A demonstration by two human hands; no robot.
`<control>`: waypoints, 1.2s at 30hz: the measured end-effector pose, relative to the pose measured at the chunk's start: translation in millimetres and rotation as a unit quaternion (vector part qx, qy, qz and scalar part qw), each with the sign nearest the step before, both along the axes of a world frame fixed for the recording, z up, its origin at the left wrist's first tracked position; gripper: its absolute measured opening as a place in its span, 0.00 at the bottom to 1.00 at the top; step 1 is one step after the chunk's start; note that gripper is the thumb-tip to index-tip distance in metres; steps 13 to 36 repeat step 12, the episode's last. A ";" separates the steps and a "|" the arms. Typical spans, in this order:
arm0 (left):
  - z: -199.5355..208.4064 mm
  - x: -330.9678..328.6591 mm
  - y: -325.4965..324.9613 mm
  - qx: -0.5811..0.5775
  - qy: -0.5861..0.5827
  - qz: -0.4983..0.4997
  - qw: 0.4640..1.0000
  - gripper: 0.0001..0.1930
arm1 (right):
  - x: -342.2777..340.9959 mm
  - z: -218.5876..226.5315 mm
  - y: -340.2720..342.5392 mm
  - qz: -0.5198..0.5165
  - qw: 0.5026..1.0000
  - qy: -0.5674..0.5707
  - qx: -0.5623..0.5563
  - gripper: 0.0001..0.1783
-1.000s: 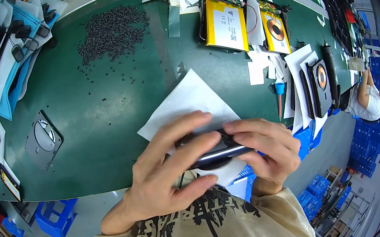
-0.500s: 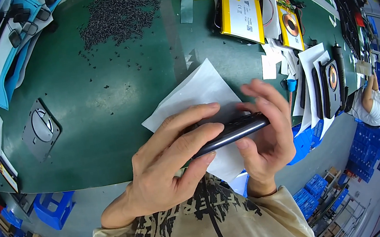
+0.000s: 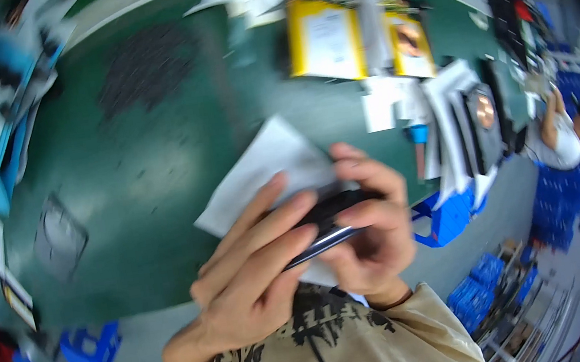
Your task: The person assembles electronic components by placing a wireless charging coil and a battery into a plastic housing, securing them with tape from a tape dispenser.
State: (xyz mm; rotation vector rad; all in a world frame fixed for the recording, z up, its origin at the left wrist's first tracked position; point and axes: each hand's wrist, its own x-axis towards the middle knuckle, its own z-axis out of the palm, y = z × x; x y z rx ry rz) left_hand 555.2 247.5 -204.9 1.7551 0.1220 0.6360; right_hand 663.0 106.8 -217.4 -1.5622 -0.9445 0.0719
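Note:
A flat black power bank casing (image 3: 331, 240) with a glossy edge is held between my two hands, tilted, low over the table's front edge. My left hand (image 3: 254, 270) grips its left end, fingers along the upper side and thumb underneath. At the other end my right hand (image 3: 376, 224) is closed around it, a finger bent over the top face. Fingers cover much of the casing. Behind it lies a white paper sheet (image 3: 266, 169) on the green table (image 3: 120, 225). Motion blur softens the whole view.
A heap of small black screws (image 3: 147, 68) lies at the back left. Nearer is a grey plate (image 3: 61, 240). Opened units with yellow batteries (image 3: 326, 37) stand at the back right, casings with a copper coil (image 3: 484, 111) at the right. A person (image 3: 563, 138) sits far right.
The table and its contents have shifted left in the view, and the picture is now blurred. My right hand's fingers have come down onto the casing, which shows more of its dark top face.

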 end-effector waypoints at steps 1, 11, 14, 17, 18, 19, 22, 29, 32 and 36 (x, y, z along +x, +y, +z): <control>-0.3 0.8 -2.8 0.000 0.020 0.014 1.000 0.12 | 1.6 6.4 -2.0 -0.003 0.999 -0.015 -0.041 0.19; -4.0 -17.1 -16.5 -0.020 0.081 0.052 0.995 0.15 | 1.9 7.3 -6.2 0.063 0.995 0.075 0.025 0.13; -3.0 -15.4 -17.6 -0.019 0.077 0.048 0.996 0.15 | 2.3 8.7 -8.1 0.074 0.993 0.089 0.025 0.13; -3.0 -15.4 -17.6 -0.019 0.077 0.048 0.996 0.15 | 2.3 8.7 -8.1 0.074 0.993 0.089 0.025 0.13; -3.0 -15.4 -17.6 -0.019 0.077 0.048 0.996 0.15 | 2.3 8.7 -8.1 0.074 0.993 0.089 0.025 0.13; -3.0 -15.4 -17.6 -0.019 0.077 0.048 0.996 0.15 | 2.3 8.7 -8.1 0.074 0.993 0.089 0.025 0.13; -3.0 -15.4 -17.6 -0.019 0.077 0.048 0.996 0.15 | 2.3 8.7 -8.1 0.074 0.993 0.089 0.025 0.13; -3.0 -15.4 -17.6 -0.019 0.077 0.048 0.996 0.15 | 2.3 8.7 -8.1 0.074 0.993 0.089 0.025 0.13; -3.0 -15.4 -17.6 -0.019 0.077 0.048 0.996 0.15 | 2.3 8.7 -8.1 0.074 0.993 0.089 0.025 0.13; -3.0 -15.4 -17.6 -0.019 0.077 0.048 0.996 0.15 | 2.3 8.7 -8.1 0.074 0.993 0.089 0.025 0.13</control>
